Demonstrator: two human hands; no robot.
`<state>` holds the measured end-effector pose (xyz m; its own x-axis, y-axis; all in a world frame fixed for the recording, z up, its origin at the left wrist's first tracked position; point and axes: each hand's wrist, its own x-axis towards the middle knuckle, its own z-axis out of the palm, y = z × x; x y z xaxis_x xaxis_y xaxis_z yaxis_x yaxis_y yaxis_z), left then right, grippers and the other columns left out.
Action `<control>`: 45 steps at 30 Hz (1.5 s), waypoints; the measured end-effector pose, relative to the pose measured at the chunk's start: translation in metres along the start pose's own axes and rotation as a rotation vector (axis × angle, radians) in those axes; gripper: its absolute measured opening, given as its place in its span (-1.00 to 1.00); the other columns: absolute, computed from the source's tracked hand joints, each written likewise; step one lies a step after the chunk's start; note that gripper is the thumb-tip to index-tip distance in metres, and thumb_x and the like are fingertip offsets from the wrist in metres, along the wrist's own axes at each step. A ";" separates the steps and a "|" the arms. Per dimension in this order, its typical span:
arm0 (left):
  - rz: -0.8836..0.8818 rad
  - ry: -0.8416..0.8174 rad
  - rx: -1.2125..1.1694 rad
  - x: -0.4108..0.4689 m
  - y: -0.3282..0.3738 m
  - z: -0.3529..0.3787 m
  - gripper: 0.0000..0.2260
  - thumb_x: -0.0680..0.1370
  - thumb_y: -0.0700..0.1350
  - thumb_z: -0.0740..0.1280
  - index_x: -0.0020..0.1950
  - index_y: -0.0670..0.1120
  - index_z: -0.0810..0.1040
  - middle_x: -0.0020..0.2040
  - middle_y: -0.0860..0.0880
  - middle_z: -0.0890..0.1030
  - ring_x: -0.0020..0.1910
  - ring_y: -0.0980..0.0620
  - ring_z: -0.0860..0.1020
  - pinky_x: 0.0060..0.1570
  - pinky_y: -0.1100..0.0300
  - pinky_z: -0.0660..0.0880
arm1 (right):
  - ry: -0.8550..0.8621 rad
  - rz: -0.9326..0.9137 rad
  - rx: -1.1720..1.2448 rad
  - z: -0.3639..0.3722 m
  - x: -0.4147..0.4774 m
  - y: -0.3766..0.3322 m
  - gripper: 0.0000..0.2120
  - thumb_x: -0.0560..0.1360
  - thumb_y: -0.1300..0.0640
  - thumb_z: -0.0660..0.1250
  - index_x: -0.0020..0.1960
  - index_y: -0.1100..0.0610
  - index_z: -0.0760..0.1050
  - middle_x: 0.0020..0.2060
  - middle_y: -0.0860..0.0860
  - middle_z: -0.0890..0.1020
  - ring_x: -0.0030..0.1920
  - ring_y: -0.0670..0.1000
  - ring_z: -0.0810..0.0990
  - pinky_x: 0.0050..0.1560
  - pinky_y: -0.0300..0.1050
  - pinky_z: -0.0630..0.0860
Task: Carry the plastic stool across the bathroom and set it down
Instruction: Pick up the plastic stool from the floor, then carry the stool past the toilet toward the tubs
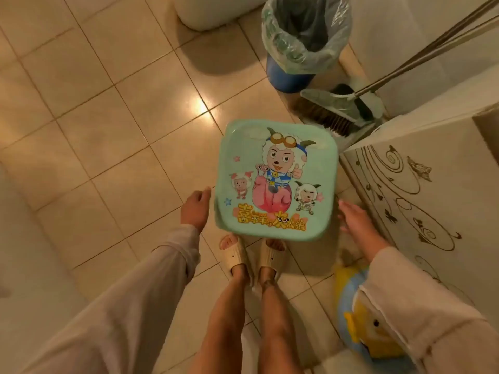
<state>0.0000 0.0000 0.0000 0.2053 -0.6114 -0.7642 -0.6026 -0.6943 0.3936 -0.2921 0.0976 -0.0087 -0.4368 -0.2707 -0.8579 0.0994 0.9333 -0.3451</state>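
Observation:
The plastic stool (278,179) is mint green, with cartoon sheep and yellow lettering printed on its square seat. I see it from above, just in front of my slippered feet; its legs are hidden under the seat. My left hand (195,207) hovers at its left edge with fingers loosely curled, and a narrow gap shows between them. On the other side my right hand (352,218) is spread wide, a little apart from the stool's right edge. Neither hand holds anything.
A blue bin (294,49) lined with a plastic bag stands beyond the stool. A broom and dustpan (340,109) lean at the right. A white patterned cabinet (421,190) is close on the right, and a yellow and blue toy (359,319) lies below it. Beige floor tiles (108,130) spread left.

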 end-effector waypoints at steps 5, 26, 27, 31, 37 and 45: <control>-0.088 -0.119 -0.322 0.043 0.006 0.026 -0.49 0.59 0.09 -0.06 0.18 -0.26 0.47 0.12 -0.19 0.54 0.04 -0.08 0.48 0.08 0.08 0.38 | -0.041 0.121 0.250 0.019 0.041 0.000 -0.52 0.56 -0.10 0.07 0.35 0.14 0.39 0.28 0.11 0.52 0.33 0.11 0.43 0.31 0.11 0.40; -0.239 -0.342 -0.505 -0.085 -0.029 -0.037 -0.50 0.52 0.26 -0.02 0.11 -0.09 0.44 -0.16 -0.08 0.52 -0.18 -0.02 0.50 -0.15 0.15 0.44 | -0.075 0.163 0.304 -0.006 -0.076 0.013 -0.52 0.51 -0.24 0.01 -0.18 0.04 0.58 -0.17 0.09 0.66 -0.13 0.10 0.63 0.03 0.05 0.54; -0.240 -0.343 -0.492 -0.102 -0.032 -0.045 -0.52 0.50 0.26 0.04 0.05 -0.10 0.47 -0.18 -0.09 0.51 -0.19 -0.04 0.49 -0.14 0.13 0.44 | -0.089 0.142 0.280 -0.010 -0.090 0.014 -0.53 0.51 -0.22 0.04 -0.20 0.04 0.58 -0.19 0.09 0.66 -0.15 0.10 0.63 0.02 0.05 0.55; -0.248 -0.330 -0.504 -0.163 -0.042 -0.073 -0.55 0.47 0.20 0.21 0.12 -0.14 0.52 -0.04 -0.12 0.57 -0.05 -0.10 0.54 -0.06 0.09 0.47 | -0.164 0.084 0.199 -0.023 -0.145 0.002 -0.59 0.50 -0.18 0.09 -0.14 0.05 0.62 -0.18 0.10 0.68 -0.17 0.13 0.63 0.10 0.12 0.52; -0.206 -0.266 -0.575 -0.213 -0.049 -0.103 -0.60 0.48 0.06 0.27 0.19 -0.18 0.48 0.06 -0.15 0.54 0.02 -0.13 0.50 0.15 0.01 0.42 | -0.325 0.022 0.231 -0.037 -0.193 -0.008 -0.53 0.50 -0.25 0.04 -0.10 0.02 0.60 -0.26 0.04 0.74 -0.13 0.08 0.66 -0.07 0.04 0.55; -0.182 -0.113 -0.745 -0.245 -0.059 -0.153 -0.51 0.43 0.03 0.35 0.27 -0.22 0.46 0.17 -0.16 0.55 0.13 -0.13 0.48 0.08 0.07 0.41 | -0.540 -0.155 0.069 -0.006 -0.259 -0.068 -0.63 0.39 0.00 0.34 0.11 0.21 0.53 0.17 0.31 0.56 0.21 0.31 0.53 0.25 0.23 0.42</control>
<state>0.1030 0.1328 0.2421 0.1469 -0.4488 -0.8815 0.1189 -0.8767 0.4662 -0.1915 0.1060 0.2394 0.0665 -0.5029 -0.8618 0.1369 0.8601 -0.4914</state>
